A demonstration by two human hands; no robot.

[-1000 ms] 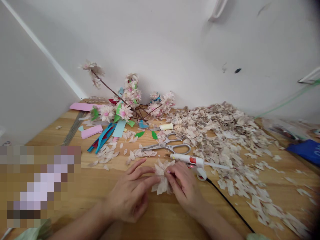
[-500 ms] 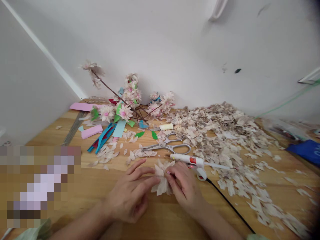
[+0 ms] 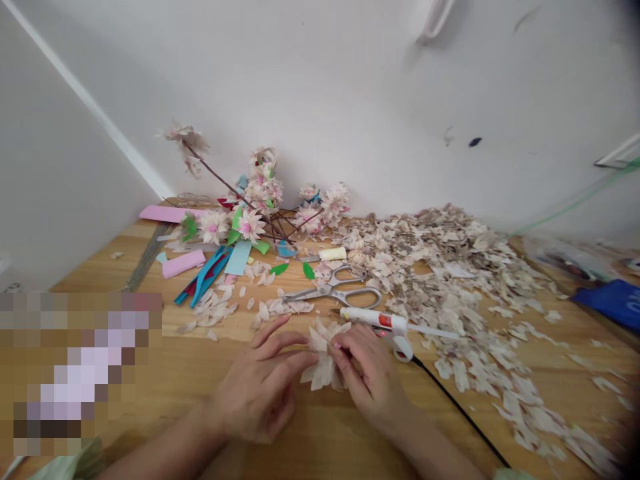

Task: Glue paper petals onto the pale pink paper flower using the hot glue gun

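Note:
Both my hands meet low in the middle of the wooden table around a pale petal flower. My left hand pinches the flower's left side with the fingertips while the other fingers stretch out above. From the right, my right hand grips the same flower, thumb and fingers pressed on its petals. Just behind the right hand lies a white glue gun with a red light, its black cord trailing to the lower right. Metal scissors lie a little farther back.
A large heap of pale loose petals covers the table's right half. Finished pink-and-white flowers on branches lean against the white wall at the back left, among coloured paper strips and green leaf cutouts. A blue object sits at the right edge.
Almost nothing differs. Both hands stay on the flower, with only a slight shift of the fingers and of the petals between them.

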